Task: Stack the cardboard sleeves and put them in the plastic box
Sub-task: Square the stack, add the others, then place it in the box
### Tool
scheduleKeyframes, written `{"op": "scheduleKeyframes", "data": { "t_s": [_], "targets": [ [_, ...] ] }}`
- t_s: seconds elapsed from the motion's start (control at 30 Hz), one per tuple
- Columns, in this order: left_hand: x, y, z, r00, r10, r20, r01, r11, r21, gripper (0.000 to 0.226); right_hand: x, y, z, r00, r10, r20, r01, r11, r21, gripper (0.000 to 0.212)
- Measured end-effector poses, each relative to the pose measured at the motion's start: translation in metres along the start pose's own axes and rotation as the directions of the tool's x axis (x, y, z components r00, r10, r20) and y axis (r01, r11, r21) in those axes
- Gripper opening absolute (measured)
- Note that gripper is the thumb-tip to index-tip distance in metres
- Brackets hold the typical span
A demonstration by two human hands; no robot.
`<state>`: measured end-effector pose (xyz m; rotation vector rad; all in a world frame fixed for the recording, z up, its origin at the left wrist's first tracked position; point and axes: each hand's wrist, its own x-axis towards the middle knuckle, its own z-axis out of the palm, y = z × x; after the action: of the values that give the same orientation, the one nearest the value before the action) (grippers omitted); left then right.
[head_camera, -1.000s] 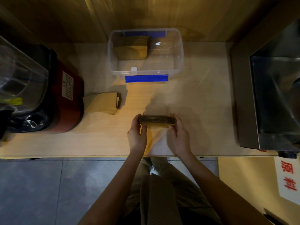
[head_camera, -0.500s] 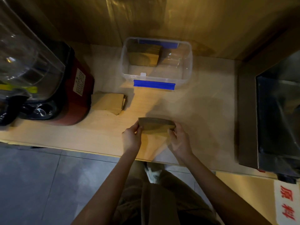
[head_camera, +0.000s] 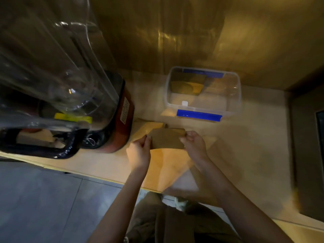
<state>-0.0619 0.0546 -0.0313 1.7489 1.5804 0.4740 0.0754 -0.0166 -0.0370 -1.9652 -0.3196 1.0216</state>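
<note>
Both hands, left hand (head_camera: 140, 153) and right hand (head_camera: 193, 146), grip sleeve stack (head_camera: 167, 140) above bench (head_camera: 245, 146), near plastic box (head_camera: 203, 111).

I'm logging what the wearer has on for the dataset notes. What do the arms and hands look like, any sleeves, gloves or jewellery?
Both forearms are bare up to the frame edge: no sleeves in view. The left hand and right hand wear no gloves. No watch, ring or bracelet shows, though the image is dim and blurred.
</note>
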Motion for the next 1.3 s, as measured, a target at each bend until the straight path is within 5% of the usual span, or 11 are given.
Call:
{"op": "scheduleKeyframes", "data": {
  "t_s": [0.1,0.27,0.37,0.47,0.6,0.77,0.93,1.3],
  "targets": [
    [0.021,-0.005,-0.01,0.997,0.019,-0.081,-0.019,1.0,-0.006,0.034,0.003,-0.017,0.024,0.996,-0.081,-0.036,0.081,0.997,-0.012,0.007],
    [0.041,-0.015,-0.01,0.994,-0.007,-0.108,0.008,1.0,0.01,0.027,0.012,-0.024,0.051,0.993,-0.085,-0.086,0.077,0.992,-0.096,0.009],
    [0.041,-0.014,-0.006,0.999,-0.045,-0.028,0.046,0.998,0.032,0.028,0.019,-0.018,0.059,0.992,-0.075,-0.104,0.056,0.984,-0.171,0.008],
    [0.043,-0.015,-0.003,0.995,-0.073,0.064,0.068,0.995,0.079,0.031,0.022,-0.015,0.062,0.991,-0.091,-0.101,0.069,0.977,-0.201,0.032],
    [0.045,-0.019,0.004,0.978,-0.134,0.159,0.119,0.988,0.1,0.046,0.025,-0.011,0.067,0.996,-0.065,-0.062,0.051,0.977,-0.207,0.014],
    [0.041,-0.017,0.007,0.969,-0.158,0.192,0.147,0.987,0.071,0.056,0.029,-0.008,0.066,0.997,-0.003,-0.074,-0.007,0.991,-0.133,0.015],
    [0.051,-0.018,0.009,0.956,-0.21,0.204,0.198,0.977,0.079,0.055,0.033,-0.017,0.062,0.968,0.249,0.001,-0.248,0.962,0.116,0.025],
    [0.06,-0.012,0.016,0.935,-0.252,0.249,0.197,0.954,0.225,0.051,0.038,-0.027,0.055,0.941,0.276,0.194,-0.32,0.912,0.255,0.031]
  ]
}}
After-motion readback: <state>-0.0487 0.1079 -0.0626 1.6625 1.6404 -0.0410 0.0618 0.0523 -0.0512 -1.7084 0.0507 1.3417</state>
